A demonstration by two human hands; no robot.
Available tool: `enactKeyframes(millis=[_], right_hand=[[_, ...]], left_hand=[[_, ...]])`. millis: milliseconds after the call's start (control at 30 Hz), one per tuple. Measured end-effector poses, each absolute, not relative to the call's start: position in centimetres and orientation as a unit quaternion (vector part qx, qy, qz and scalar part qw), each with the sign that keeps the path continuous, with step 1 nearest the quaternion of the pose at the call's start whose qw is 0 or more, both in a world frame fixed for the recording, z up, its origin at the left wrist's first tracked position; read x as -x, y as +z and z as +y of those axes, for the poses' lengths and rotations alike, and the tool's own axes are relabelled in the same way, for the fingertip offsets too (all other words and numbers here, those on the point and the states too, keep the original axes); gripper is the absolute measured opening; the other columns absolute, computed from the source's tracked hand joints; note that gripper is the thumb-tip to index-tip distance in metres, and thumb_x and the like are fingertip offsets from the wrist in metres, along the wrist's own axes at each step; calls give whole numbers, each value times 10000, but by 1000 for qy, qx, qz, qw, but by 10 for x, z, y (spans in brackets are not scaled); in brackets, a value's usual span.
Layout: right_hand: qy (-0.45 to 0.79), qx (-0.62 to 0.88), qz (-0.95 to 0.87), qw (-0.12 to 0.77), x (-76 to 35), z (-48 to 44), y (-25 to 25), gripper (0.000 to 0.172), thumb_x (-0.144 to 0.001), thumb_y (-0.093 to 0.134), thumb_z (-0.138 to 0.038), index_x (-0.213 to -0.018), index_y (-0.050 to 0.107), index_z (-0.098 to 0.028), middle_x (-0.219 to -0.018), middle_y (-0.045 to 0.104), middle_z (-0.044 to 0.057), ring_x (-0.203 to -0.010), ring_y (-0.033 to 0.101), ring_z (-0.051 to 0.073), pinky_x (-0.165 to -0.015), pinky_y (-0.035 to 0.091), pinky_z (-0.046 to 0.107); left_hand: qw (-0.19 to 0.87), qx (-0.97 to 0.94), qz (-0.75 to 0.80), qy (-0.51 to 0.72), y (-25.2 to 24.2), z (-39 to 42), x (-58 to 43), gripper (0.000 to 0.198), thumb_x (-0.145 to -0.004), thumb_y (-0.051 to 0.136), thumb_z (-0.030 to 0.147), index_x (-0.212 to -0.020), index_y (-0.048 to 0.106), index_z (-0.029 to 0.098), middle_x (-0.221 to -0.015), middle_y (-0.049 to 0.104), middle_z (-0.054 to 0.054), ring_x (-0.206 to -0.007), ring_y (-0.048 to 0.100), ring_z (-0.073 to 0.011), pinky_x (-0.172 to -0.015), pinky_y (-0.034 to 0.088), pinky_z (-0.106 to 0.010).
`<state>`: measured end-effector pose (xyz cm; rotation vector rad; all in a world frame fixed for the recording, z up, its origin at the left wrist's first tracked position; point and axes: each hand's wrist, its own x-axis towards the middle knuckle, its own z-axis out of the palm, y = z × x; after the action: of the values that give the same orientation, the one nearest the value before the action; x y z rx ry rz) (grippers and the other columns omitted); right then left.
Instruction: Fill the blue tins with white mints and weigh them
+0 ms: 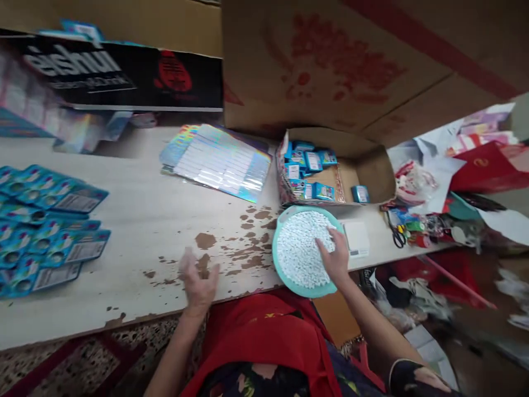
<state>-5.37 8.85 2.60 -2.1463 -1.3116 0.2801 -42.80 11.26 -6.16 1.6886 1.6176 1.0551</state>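
A turquoise bowl (278,266) full of small white pellets (303,248) stands at the table's front edge. My right hand (335,256) is over the right side of the pellets, its thumb and fingers apart and the fingertips at their surface. I cannot see anything held in it. To the left, my left hand (199,284) hovers over the worn patch of the table, slightly blurred, with its fingers spread and nothing in them. Behind the bowl is an open cardboard box (367,165) with several small blue packets (313,161) inside.
Blue packages with round holes (53,242) lie in rows at the left. Shiny printed sheets (223,160) are stacked at the back. A white flat device (356,238) sits right of the bowl, then scissors (398,236) and clutter. Large cartons (351,60) rise behind.
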Motion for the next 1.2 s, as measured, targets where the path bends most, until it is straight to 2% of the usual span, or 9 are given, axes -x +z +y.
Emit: enactKeyframes(millis=[133, 367, 667, 833, 900, 967, 1033, 1133, 1200], right_hand=[[42, 893, -327, 308, -40, 60, 0, 569, -825, 512, -569, -1182, 601, -135, -1201, 587, 191, -1195, 476, 335, -1003, 392, 556], [185, 870, -315, 331, -66, 53, -47, 495, -904, 366, -585, -1021, 654, -200, -1074, 642, 115, -1069, 569, 259, -1018, 418, 460], [296, 845, -295, 332, -59, 46, -53, 447, -971, 290, -494, -1225, 548, -233, -1258, 501, 135, -1236, 468, 267, -1114, 337, 514], [157, 840, -366, 369, -71, 80, -8, 524, -936, 456, -450, -1398, 405, -210, -1417, 369, 172, -1386, 323, 306, -1149, 265, 542], [86, 814, -421, 391, -97, 125, 15, 499, -932, 485, -430, -1382, 429, -223, -1377, 435, 164, -1368, 362, 295, -1145, 284, 510], [118, 787, -484, 364, -127, 186, 31, 479, -924, 506, -423, -1362, 470, -231, -1338, 501, 141, -1310, 439, 286, -1124, 319, 491], [182, 783, -519, 289, -148, 249, 34, 539, -833, 646, -385, -1328, 520, -216, -1327, 533, 131, -1289, 467, 303, -1115, 325, 500], [352, 760, -533, 123, -152, 317, 20, 768, -515, 878, -245, -1233, 607, -213, -1320, 569, 103, -1301, 465, 317, -1113, 346, 450], [400, 747, -525, 85, -143, 333, 8, 707, -379, 909, -187, -1050, 687, -189, -1194, 653, 92, -1203, 551, 323, -1060, 409, 427]], left_hand=[[255, -825, 360, 352, -31, 149, 298, 706, -875, 600, 231, -1502, 281, 294, -1373, 535, -123, -1336, 452, -298, -1101, 402, -510], [265, -942, 150, 143, -29, 190, 86, 358, -942, 488, 395, -1236, 615, 233, -1316, 591, -111, -1290, 476, -280, -1085, 360, -466], [198, -940, 276, 34, -46, 166, 92, 254, -940, 443, 354, -960, 679, 261, -1060, 660, -87, -928, 566, -271, -817, 398, -457], [156, -922, 355, -10, -51, 158, 137, 290, -948, 428, 321, -882, 695, 227, -893, 665, -99, -821, 588, -259, -718, 422, -398], [163, -916, 367, -17, -53, 153, 143, 311, -952, 418, 317, -857, 696, 215, -847, 659, -101, -813, 599, -255, -699, 430, -373], [176, -903, 391, -14, -55, 151, 144, 334, -956, 403, 325, -852, 697, 205, -832, 660, -103, -811, 611, -247, -681, 437, -349], [195, -880, 434, -4, -57, 149, 143, 346, -952, 401, 349, -861, 699, 199, -843, 668, -103, -799, 621, -237, -645, 435, -323], [240, -841, 485, 17, -58, 150, 143, 329, -926, 432, 379, -868, 700, 197, -880, 682, -94, -801, 635, -222, -607, 424, -292], [278, -819, 500, 44, -59, 151, 145, 292, -900, 464, 371, -853, 696, 200, -898, 689, -86, -818, 640, -217, -623, 426, -280]])
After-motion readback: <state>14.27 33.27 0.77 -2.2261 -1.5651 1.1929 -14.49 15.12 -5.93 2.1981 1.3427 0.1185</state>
